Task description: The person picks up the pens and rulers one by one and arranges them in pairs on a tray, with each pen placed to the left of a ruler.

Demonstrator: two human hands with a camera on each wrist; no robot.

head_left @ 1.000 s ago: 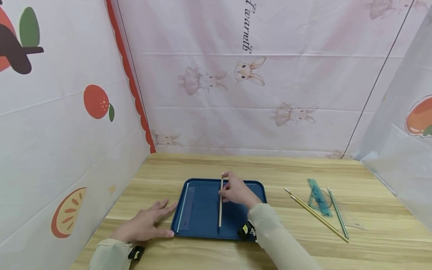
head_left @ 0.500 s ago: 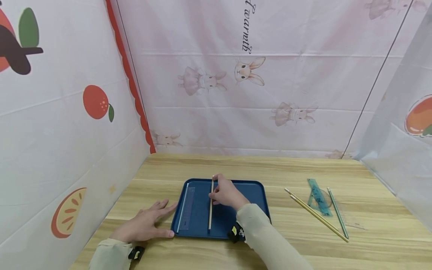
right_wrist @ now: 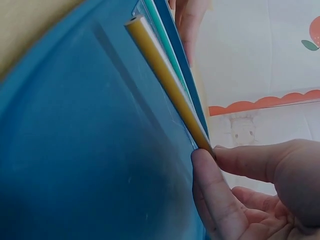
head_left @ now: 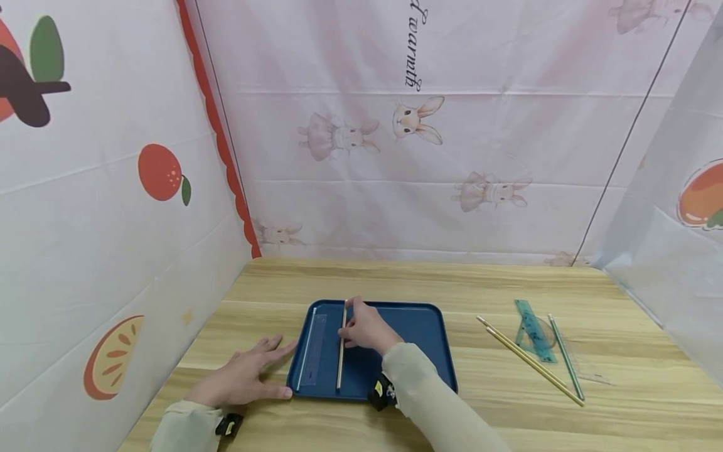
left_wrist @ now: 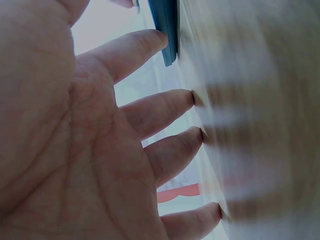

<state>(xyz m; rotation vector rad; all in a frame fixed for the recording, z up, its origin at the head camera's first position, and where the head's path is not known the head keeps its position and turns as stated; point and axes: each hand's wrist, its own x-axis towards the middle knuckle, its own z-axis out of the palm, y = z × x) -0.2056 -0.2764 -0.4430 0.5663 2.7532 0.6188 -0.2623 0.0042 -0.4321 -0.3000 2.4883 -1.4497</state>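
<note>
A gold pencil [head_left: 340, 364] is pinched between the thumb and fingers of my right hand [head_left: 367, 328], over the left half of the blue tray [head_left: 407, 364]. In the right wrist view the pencil [right_wrist: 167, 77] slants above the tray floor, casting a shadow there. Left of it, a clear ruler [head_left: 314, 351] and a green pencil [head_left: 305, 355] lie lengthwise in the tray. My left hand [head_left: 243, 375] is spread at the tray's left edge. In the left wrist view one finger touches the tray [left_wrist: 167, 30]; other fingertips [left_wrist: 186, 98] rest on the table.
Right of the tray lie two gold pencils [head_left: 531, 360], another green pencil [head_left: 567, 358] and a teal ruler [head_left: 534, 329] over other see-through drawing tools. The wooden table [head_left: 463, 282] meets printed cloth walls at the back and sides.
My right hand has moved left across the tray with the gold pencil, bringing it closer to the ruler. The left hand has stayed in place.
</note>
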